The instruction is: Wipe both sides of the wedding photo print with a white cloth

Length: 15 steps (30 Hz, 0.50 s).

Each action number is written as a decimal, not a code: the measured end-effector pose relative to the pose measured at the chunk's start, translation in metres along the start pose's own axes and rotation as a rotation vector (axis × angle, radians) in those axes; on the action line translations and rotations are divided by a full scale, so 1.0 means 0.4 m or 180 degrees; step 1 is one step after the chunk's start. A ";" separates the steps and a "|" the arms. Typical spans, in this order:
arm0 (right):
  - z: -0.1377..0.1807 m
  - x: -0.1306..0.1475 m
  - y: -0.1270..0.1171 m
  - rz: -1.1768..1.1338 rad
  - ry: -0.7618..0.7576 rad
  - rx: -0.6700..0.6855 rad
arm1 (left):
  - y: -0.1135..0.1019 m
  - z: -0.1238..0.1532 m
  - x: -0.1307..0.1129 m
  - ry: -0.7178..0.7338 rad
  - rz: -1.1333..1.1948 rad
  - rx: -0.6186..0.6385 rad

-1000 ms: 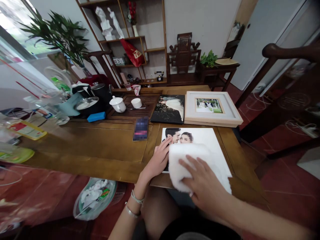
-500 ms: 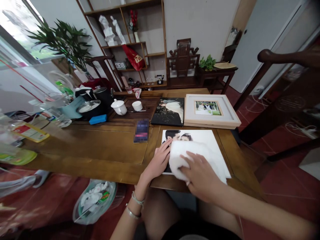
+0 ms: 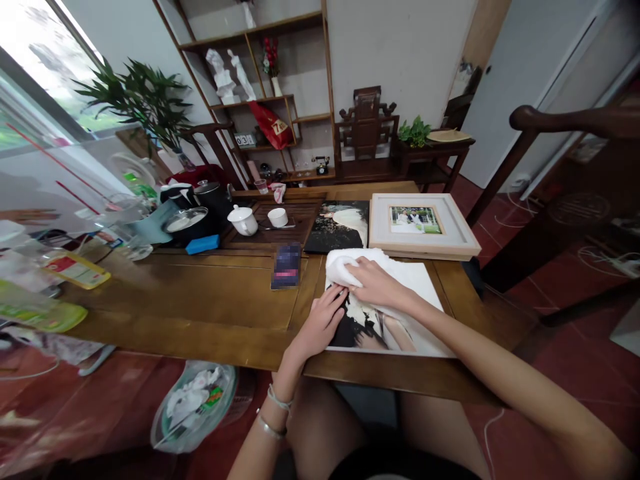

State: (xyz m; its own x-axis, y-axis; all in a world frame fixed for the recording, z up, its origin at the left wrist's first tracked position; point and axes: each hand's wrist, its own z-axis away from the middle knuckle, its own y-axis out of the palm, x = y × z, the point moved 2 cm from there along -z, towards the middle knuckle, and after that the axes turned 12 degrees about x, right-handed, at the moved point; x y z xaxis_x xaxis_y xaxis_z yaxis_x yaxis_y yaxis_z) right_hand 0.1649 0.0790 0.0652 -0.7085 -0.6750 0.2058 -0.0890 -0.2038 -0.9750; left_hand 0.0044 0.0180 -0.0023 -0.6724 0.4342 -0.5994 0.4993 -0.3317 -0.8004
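Note:
A photo panel [image 3: 370, 327] with a printed couple lies flat near the table's front edge. Bunched on its upper part is a white cloth [image 3: 341, 268], which covers the top of the print. My right hand [image 3: 373, 283] grips the cloth and presses it against the panel near the upper left corner. On the panel's left edge rests my left hand [image 3: 324, 320], fingers stretched out flat, the fingertips close to the cloth. A dark phone-sized object [image 3: 285, 265], blurred on its face, lies on the table to the left of the panel.
Behind the panel lie a dark photo panel [image 3: 337, 227] and a framed photo [image 3: 425, 247]. A white teapot [image 3: 243, 220], a white cup [image 3: 278, 217] and a blue block [image 3: 203, 245] stand left. Bottles [image 3: 75, 267] crowd the far left. A lined bin [image 3: 195, 407] sits below.
My right hand has moved the cloth away from me, up to the panel's top left, uncovering the lower part of the print. My left hand stays on the left edge.

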 end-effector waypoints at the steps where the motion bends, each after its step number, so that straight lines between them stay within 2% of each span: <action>1: 0.024 -0.016 0.004 0.0005 0.0037 -0.0018 | -0.002 0.000 -0.002 0.0017 0.0020 0.0013; 6: 0.181 -0.116 0.040 0.0174 0.0401 -0.0254 | -0.010 0.000 -0.016 0.0060 0.0077 0.0051; 8: 0.231 -0.126 0.059 0.0278 0.0568 -0.0453 | -0.013 0.000 -0.019 0.0043 0.0071 0.0053; 11: 0.280 -0.066 0.086 0.0237 0.0547 -0.0479 | -0.014 0.000 -0.022 0.0055 0.0046 0.0039; 15: 0.317 0.091 0.108 -0.0100 -0.0164 0.0086 | -0.014 0.000 -0.023 0.0132 0.0053 0.0008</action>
State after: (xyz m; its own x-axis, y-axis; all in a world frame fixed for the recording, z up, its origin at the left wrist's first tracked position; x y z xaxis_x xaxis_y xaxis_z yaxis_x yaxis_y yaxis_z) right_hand 0.2242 -0.0442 0.0414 -0.6687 -0.7034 0.2410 -0.0912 -0.2442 -0.9654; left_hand 0.0078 0.0161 0.0076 -0.6408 0.4629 -0.6124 0.5089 -0.3412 -0.7903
